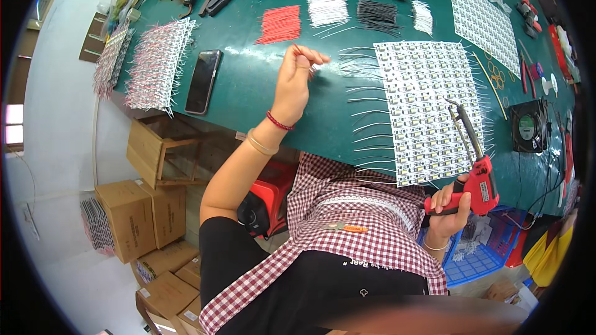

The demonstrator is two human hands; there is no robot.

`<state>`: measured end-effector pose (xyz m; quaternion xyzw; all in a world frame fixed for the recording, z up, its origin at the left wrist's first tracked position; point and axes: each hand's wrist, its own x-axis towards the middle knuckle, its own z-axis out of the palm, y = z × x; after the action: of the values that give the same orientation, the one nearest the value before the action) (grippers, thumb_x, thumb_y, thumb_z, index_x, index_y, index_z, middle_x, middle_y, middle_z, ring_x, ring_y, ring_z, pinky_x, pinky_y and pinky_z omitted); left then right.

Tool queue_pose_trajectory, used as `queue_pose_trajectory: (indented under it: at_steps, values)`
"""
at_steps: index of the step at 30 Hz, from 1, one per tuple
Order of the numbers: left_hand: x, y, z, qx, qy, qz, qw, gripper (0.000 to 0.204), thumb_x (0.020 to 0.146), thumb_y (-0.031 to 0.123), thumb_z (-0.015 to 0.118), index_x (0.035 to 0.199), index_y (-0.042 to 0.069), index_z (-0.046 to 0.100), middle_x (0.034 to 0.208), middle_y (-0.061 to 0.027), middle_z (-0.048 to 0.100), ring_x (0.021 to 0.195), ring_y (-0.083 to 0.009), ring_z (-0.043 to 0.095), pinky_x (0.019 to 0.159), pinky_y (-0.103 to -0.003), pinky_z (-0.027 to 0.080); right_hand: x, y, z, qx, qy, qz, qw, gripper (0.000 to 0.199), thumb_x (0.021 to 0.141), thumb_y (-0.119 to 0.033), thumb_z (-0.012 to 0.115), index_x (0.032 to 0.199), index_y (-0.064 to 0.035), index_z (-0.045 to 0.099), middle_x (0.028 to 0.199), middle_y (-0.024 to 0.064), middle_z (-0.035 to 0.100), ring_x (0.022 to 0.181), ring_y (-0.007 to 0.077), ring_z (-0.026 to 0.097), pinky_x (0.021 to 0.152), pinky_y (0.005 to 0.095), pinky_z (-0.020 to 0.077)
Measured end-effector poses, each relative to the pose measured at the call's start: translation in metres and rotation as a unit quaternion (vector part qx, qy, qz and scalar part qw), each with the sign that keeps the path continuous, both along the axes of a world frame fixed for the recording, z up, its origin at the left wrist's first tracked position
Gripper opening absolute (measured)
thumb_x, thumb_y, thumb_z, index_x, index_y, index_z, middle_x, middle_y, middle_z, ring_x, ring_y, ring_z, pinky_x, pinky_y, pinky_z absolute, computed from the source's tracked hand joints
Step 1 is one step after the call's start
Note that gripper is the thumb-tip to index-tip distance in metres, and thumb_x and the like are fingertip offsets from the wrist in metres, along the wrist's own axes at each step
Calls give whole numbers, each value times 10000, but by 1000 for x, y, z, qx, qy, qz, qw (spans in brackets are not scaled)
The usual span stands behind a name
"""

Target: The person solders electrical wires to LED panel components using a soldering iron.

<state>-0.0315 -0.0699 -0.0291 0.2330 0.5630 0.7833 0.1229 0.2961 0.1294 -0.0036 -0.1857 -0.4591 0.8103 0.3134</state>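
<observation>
My right hand (pixel 448 208) is wrapped round the handle of a red and black soldering gun (pixel 481 186). Its long metal tip points away from me, above a white panel of small LED boards (pixel 428 111). A row of thin white wires (pixel 371 111) sticks out from the panel's left edge. My left hand (pixel 297 77) is raised over the table left of the panel, fingers pinched together. Something small and whitish shows at those fingertips, too small to name. Beyond that hand lie cut red wires (pixel 279 25), white wires (pixel 328 11) and black wires (pixel 379 15).
On the green table (pixel 248 80) are a phone (pixel 203 82), wired boards (pixel 160 65) at left and another LED panel (pixel 484 22) at far right. A small black fan (pixel 529 125), rubber bands (pixel 496 74) and pliers (pixel 528 74) lie right. Cardboard boxes (pixel 124 217) stand lower left.
</observation>
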Motion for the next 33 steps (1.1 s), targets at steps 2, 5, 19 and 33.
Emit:
queue_pose_trajectory:
  at_steps: [2,5,19,33]
  values:
    - [11,2,0,-40,11,-3,999,162,1068,189,396,1068,63,498,943,-20,527,914,-111,540,830,-244,416,-2,-2,1,2,-4,-1,1000,397,1033,-346,431,1258,-19,428,672,37,486,481,92,430,495,234,409]
    - [17,5,-6,-89,36,-7,995,170,1065,176,395,1117,57,504,939,-18,526,937,-122,553,848,-240,418,-3,-3,2,-9,-13,-28,999,405,1007,-353,472,1229,-16,448,637,38,498,446,97,421,454,243,393]
    - [36,1,17,-130,-16,-23,991,186,1010,84,490,1096,-37,602,905,-34,626,765,-101,602,738,-228,487,-3,-5,10,-35,-10,-11,999,445,999,-338,507,1276,1,427,641,41,489,460,99,428,469,252,405]
    - [145,53,66,-260,-70,-331,904,80,977,25,455,1038,-2,499,666,-13,538,587,-66,469,536,-248,391,-59,-24,49,90,-214,59,971,325,859,-30,722,1160,-15,601,952,20,647,841,63,606,721,215,494]
